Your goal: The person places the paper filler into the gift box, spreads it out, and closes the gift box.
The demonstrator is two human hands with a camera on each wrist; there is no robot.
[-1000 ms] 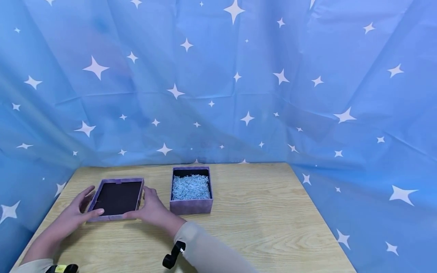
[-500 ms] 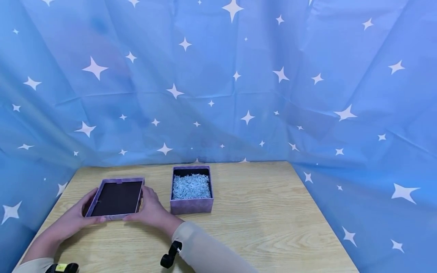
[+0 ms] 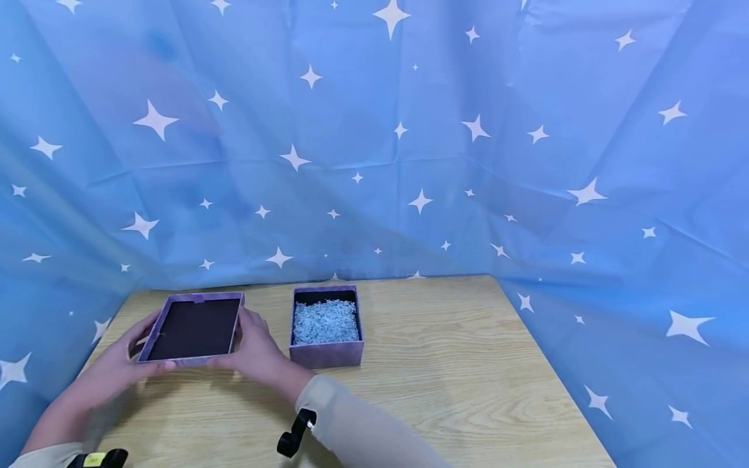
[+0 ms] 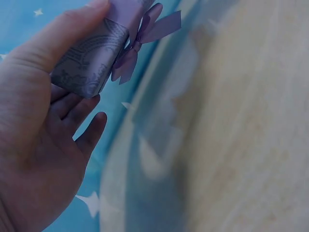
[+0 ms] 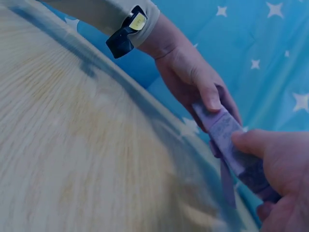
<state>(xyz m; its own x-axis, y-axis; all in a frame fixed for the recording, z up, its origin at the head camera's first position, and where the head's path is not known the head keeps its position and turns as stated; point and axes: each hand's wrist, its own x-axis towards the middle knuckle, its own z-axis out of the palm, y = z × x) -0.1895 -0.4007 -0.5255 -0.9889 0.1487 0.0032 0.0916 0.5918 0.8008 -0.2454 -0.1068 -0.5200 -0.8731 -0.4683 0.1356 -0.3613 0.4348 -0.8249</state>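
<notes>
A purple box lid point(image 3: 196, 328), its dark inside facing up, is held between both hands on the left side of the table. My left hand point(image 3: 117, 364) grips its left side, with the thumb along the near edge. On the opposite side my right hand point(image 3: 254, 348) grips it, thumb also at the near edge. In the left wrist view, the lid's patterned side point(image 4: 87, 63) and a purple ribbon bow point(image 4: 137, 46) on its underside show above the table. The right wrist view has both thumbs on the lid's side point(image 5: 231, 145) and a ribbon tail point(image 5: 227, 183) hanging below.
Right of the lid stands a matching open purple box point(image 3: 328, 354) filled with light blue paper shreds point(image 3: 326, 322). Both are over a wooden table point(image 3: 456, 377). A blue curtain with white stars point(image 3: 363, 143) hangs behind and along the sides.
Both hands have tightened round the lid and raised it off the table, slightly up and away. The left fingers closed in on its left side. The filled box has stayed in place.
</notes>
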